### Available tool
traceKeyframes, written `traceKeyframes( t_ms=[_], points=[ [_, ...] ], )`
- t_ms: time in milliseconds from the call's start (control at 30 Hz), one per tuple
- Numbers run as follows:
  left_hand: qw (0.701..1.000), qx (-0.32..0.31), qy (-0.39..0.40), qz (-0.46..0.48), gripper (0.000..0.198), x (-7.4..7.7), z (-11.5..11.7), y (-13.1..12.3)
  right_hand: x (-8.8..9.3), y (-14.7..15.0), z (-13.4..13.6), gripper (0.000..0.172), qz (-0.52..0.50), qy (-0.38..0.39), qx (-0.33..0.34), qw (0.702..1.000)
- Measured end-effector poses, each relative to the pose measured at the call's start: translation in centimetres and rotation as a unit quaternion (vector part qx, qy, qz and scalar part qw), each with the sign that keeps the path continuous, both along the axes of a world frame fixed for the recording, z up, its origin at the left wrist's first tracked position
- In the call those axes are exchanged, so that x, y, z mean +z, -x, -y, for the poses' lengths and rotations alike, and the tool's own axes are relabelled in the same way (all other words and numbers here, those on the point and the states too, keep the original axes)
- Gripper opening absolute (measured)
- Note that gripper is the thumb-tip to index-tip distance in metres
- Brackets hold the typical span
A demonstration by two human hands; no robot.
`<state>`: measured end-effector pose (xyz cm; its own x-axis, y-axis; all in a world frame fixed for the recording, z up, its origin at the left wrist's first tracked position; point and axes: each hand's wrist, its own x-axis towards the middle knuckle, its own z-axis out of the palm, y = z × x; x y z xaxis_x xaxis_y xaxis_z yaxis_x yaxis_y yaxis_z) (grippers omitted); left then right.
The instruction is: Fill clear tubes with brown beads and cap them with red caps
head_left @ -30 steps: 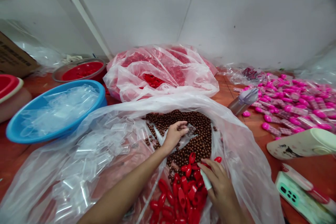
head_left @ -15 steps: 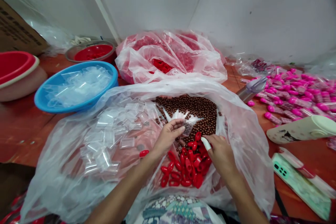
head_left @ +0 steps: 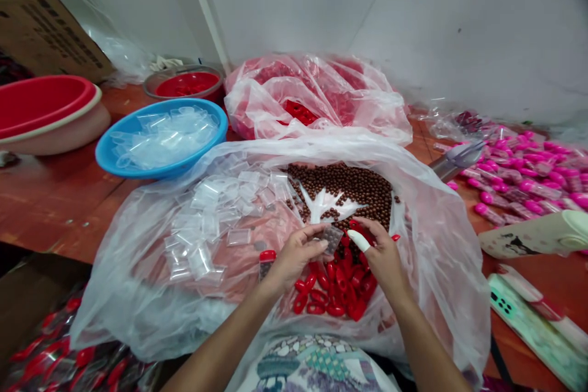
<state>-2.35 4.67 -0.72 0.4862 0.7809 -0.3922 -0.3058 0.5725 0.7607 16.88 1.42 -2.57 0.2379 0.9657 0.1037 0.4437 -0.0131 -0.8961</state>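
1. Nearest the camera, both forearms reach forward over a large clear plastic sheet [head_left: 138, 294] spread on the red-brown table [head_left: 55, 208].

2. A heap of red caps [head_left: 333, 291] lies on the sheet directly under the hands, slightly closer to the right hand than to the left.

3. The left hand [head_left: 291, 257] is closed in a pinch on a small clear vial [head_left: 331, 239] that shows brown beads inside.
   - The vial sits above the cap heap, between the two hands.
   - It is tilted, and its long axis runs roughly crosswise from the left fingertips toward the right hand.

4. The right hand [head_left: 383, 260] is curled just beside the vial. Its white-sleeved fingertip [head_left: 357, 240] is at the vial's right end. It cannot be determined whether this hand pinches a cap.

5. One capped vial [head_left: 266, 261] lies just left of the left wrist.

6. Beyond the hands lies a mound of brown beads [head_left: 353, 187]. To its left is a scatter of empty clear vials [head_left: 215, 220].

7. Further back stand a blue basin [head_left: 110, 156] holding clear vials and a clear bag of red caps [head_left: 316, 98].

8. To the far right, well apart from the hands, lie pink-capped vials [head_left: 528, 174].
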Motion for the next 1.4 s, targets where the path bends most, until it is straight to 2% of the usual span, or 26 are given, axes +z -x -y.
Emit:
traceKeyframes(
  t_ms=[133,333,500,600,700,833,967,1033,1267,1333,1400],
  points=[
    [1.000,-0.011,-0.029,-0.004,0.049,-0.8,0.5,-0.2,1.4,1.2,0.1,0.038,-0.007,0.001,0.033,0.999],
    [0.998,0.005,-0.052,-0.038,0.047,-0.9,0.7,-0.6,2.3,2.1,1.4,0.042,0.090,-0.045,0.134,0.986],
    [0.991,0.007,-0.106,-0.084,0.039,-0.5,0.9,-0.8,1.9,2.3,2.2,0.056,0.173,-0.059,0.141,0.973],
    [0.988,0.014,-0.113,-0.106,0.039,-0.2,1.1,-0.9,1.2,2.4,2.4,0.068,0.200,-0.074,0.137,0.967],
    [0.986,0.015,-0.120,-0.117,0.040,0.1,1.3,-1.0,0.4,2.5,2.4,0.071,0.219,-0.100,0.147,0.959],
    [0.976,0.002,-0.163,-0.146,0.038,0.2,1.6,-0.6,0.4,2.3,2.5,0.070,0.199,-0.111,0.168,0.959],
    [0.960,-0.023,-0.208,-0.185,0.035,0.6,1.5,-0.2,1.4,1.7,2.5,0.044,0.118,-0.100,0.152,0.976],
    [0.957,-0.036,-0.215,-0.191,0.035,0.9,1.5,-0.1,1.8,1.3,2.5,0.041,0.095,-0.109,0.149,0.978],
    [0.941,-0.038,-0.262,-0.209,0.033,1.6,1.4,0.1,1.6,1.2,2.6,0.050,0.165,-0.131,0.190,0.959],
    [0.938,-0.034,-0.273,-0.211,0.031,1.7,1.4,0.1,1.1,1.7,2.6,0.065,0.202,-0.139,0.181,0.952],
    [0.949,-0.026,-0.249,-0.191,0.031,1.7,1.6,-0.2,0.7,2.2,2.7,0.076,0.230,-0.148,0.155,0.949]
  ],
)
